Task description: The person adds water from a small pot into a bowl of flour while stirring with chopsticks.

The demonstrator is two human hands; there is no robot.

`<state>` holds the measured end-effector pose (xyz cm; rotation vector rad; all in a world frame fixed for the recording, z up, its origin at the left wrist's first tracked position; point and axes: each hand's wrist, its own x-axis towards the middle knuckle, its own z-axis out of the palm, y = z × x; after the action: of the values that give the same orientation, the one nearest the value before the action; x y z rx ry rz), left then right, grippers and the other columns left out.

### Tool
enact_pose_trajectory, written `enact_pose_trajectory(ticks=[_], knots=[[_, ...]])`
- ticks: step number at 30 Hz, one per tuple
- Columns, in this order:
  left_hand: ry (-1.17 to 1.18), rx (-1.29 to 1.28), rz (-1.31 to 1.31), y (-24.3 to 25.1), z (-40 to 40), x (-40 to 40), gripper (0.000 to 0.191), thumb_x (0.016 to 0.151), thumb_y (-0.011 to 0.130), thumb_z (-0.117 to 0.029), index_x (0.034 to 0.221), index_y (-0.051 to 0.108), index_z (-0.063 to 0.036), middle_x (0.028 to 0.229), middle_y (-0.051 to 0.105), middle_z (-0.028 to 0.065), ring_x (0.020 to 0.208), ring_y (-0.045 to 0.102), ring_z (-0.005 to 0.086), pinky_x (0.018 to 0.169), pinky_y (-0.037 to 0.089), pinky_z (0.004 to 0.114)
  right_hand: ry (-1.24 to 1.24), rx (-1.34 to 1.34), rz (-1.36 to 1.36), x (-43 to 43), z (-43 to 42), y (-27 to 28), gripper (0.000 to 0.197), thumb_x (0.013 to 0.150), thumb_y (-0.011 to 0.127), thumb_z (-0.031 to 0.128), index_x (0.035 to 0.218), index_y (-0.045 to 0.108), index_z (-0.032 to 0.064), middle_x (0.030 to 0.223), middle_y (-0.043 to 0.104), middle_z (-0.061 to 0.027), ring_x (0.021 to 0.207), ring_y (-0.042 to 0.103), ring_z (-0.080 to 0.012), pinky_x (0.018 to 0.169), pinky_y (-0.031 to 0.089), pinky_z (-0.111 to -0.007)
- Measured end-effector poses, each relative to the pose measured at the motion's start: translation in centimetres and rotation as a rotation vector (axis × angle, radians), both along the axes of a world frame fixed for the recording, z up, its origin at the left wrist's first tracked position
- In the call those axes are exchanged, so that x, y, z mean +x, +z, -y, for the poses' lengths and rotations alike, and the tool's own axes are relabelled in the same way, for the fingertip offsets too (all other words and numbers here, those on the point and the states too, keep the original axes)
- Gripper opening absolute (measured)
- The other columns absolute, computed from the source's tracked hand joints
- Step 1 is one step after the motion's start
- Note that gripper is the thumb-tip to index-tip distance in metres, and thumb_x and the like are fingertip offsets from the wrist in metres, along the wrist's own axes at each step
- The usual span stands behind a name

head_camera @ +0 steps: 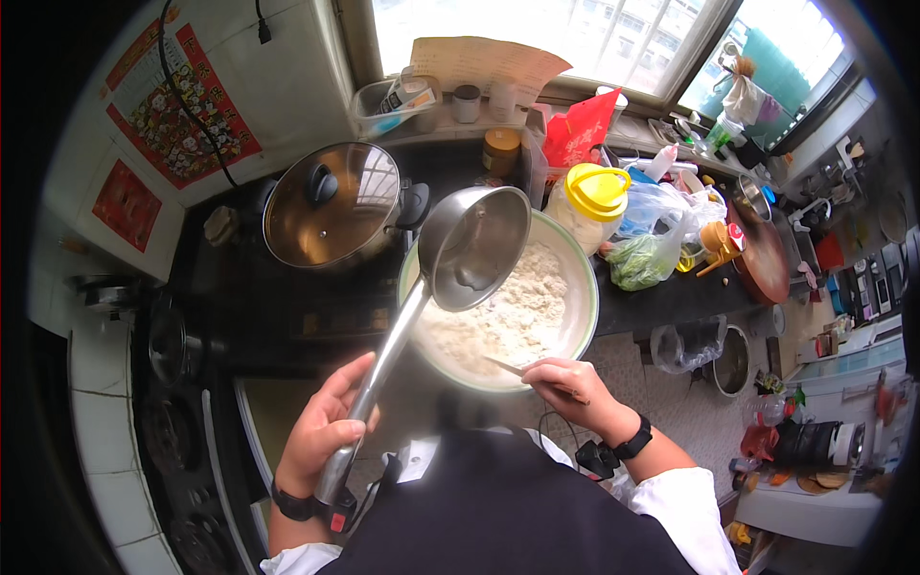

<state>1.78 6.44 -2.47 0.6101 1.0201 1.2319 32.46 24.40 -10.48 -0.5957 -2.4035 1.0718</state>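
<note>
My left hand (pixel 327 420) grips the handle of a large metal ladle (pixel 474 248), whose bowl is tilted over a wide white bowl with a green rim (pixel 591 316). A little liquid shows inside the ladle. Crumbly flour or dough (pixel 535 309) lies in the white bowl. At the bowl's near edge, my right hand (pixel 568 388) holds chopsticks (pixel 507 365), their far ends in the flour. The ladle hides part of the bowl's left side.
A lidded pot (pixel 330 205) stands at the back left on the dark counter (pixel 237 287). Right of the bowl are a yellow-lidded plastic jar (pixel 593 201), a bag of green vegetables (pixel 643 259) and a round red-brown board (pixel 762 262). A window runs behind the counter.
</note>
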Motion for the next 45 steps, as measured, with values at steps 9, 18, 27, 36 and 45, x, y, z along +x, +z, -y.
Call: enact_pose_trajectory(ticks=[9,18,27,36,45], knots=[[-0.009,0.007,-0.121,0.2,0.0,0.5,0.087,0.073,0.068,-0.019,0.148,0.027,-0.0022,0.088,0.055,0.0050,0.071,0.049,0.0088,0.061,0.040,0.019,-0.465,0.034,-0.218,1.6,-7.1,-3.2,0.013,0.083,0.061,-0.005,0.094,0.066,0.0011,0.082,0.066,-0.0139,0.073,0.068,-0.0235,0.066,0.051,-0.027],[0.088,-0.002,0.006,0.1,0.1,0.7,0.084,0.075,0.065,-0.021,0.148,0.027,-0.0026,0.088,0.056,0.0078,0.070,0.051,0.0084,0.059,0.041,0.017,-0.188,0.025,-0.195,-3.1,-1.3,-2.6,0.018,0.083,0.060,-0.009,0.097,0.065,0.0007,0.094,0.067,-0.0127,0.085,0.066,-0.0214,0.072,0.051,-0.029],[0.101,0.043,0.034,0.2,0.3,0.6,0.083,0.075,0.065,-0.022,0.147,0.028,-0.0033,0.086,0.056,0.0082,0.067,0.050,0.0083,0.055,0.040,0.017,-0.240,0.125,-0.179,-2.6,-5.3,-2.9,0.012,0.085,0.060,-0.007,0.094,0.065,0.0000,0.090,0.066,-0.0118,0.083,0.065,-0.0220,0.069,0.050,-0.029],[0.146,0.042,0.080,0.3,0.5,0.9,0.082,0.076,0.064,-0.022,0.147,0.028,-0.0032,0.086,0.055,0.0085,0.067,0.049,0.0082,0.054,0.040,0.017,-0.143,0.137,-0.176,-5.0,-2.9,-3.4,0.018,0.082,0.060,-0.009,0.096,0.064,0.0019,0.093,0.066,-0.0124,0.082,0.065,-0.0256,0.069,0.051,-0.031],[0.125,0.049,0.088,0.5,0.2,0.8,0.079,0.077,0.062,-0.021,0.147,0.028,-0.0031,0.086,0.055,0.0084,0.065,0.049,0.0079,0.054,0.042,0.016,-0.298,0.283,-0.198,-5.9,-8.1,-5.3,0.016,0.083,0.062,-0.007,0.096,0.066,0.0015,0.090,0.068,-0.0112,0.083,0.066,-0.0240,0.073,0.052,-0.029]])
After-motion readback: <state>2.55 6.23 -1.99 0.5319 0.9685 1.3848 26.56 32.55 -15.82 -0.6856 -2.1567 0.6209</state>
